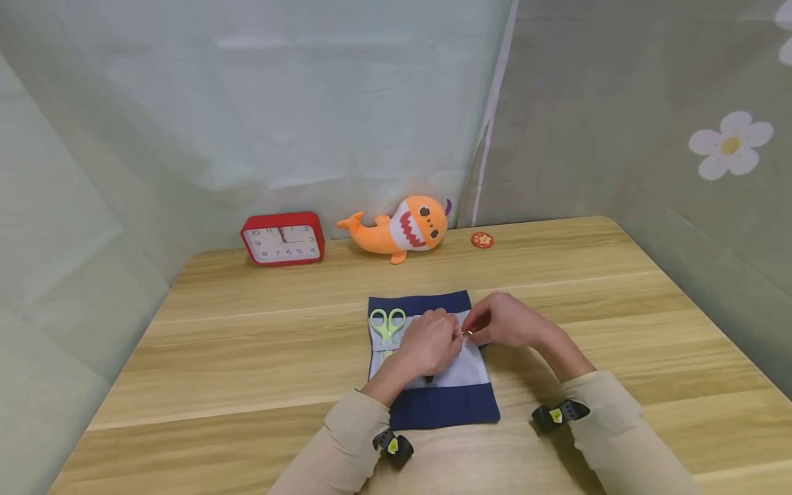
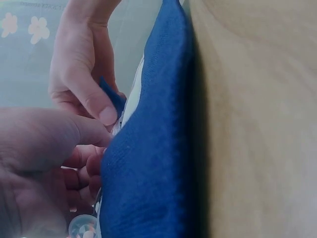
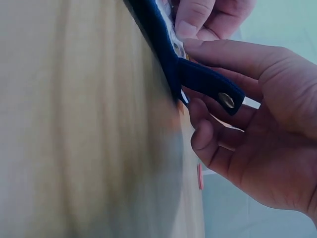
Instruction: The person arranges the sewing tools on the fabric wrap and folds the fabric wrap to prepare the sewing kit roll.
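On the surface (image 1: 247, 309), a red clock (image 1: 284, 238) stood left of centre, an orange shark plush (image 1: 402, 230) lay near the middle of the frame and a round red badge (image 1: 482, 239) lay just right of it. The navy-and-grey cloth organiser (image 1: 445, 405) was at lower centre; the left hand (image 1: 433, 340) and its forearm hid its middle. The left grip was curled, pinching the pale cloth; the right hand (image 1: 504, 320) had its grip pinched on a small gold-coloured piece (image 1: 468, 333) at the organiser's right edge. Counted: one clock, one plush, one badge, one organiser, one pair of green scissors (image 1: 388, 326) tucked at its left, and one navy strap (image 3: 210, 85) with one metal stud (image 3: 226, 100), beside the right fingers.
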The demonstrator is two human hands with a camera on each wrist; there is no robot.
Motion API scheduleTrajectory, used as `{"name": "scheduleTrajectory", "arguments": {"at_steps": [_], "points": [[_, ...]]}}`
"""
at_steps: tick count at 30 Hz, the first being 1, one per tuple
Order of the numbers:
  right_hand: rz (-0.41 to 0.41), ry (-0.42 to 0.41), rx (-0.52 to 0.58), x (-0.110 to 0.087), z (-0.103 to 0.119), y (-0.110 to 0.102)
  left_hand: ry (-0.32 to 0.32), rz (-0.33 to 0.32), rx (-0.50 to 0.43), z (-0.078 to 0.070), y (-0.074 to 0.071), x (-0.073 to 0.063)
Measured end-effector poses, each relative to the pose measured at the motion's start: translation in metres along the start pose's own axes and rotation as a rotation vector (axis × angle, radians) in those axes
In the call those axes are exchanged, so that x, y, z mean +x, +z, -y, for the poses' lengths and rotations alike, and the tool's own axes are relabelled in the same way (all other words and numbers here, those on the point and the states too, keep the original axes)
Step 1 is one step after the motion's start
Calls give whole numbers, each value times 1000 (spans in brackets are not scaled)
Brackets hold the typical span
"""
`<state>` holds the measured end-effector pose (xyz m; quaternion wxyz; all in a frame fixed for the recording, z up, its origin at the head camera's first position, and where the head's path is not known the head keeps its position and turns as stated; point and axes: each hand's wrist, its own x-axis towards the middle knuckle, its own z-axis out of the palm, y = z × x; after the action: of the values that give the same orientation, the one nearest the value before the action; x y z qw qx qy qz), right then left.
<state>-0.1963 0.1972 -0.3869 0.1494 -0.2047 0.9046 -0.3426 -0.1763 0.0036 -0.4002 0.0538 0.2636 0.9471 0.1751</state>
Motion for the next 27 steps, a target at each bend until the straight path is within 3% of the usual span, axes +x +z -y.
{"name": "scheduleTrajectory", "arguments": {"at_steps": [10, 18, 27], "points": [[-41, -57, -133, -5, 3, 7, 9, -6, 10, 1, 1, -1], [-33, -75, -117, -3, 3, 9, 7, -2, 3, 1, 0, -1], [-28, -116, -133, -5, 2, 10, 0, 60, -57, 3, -5, -2]]}}
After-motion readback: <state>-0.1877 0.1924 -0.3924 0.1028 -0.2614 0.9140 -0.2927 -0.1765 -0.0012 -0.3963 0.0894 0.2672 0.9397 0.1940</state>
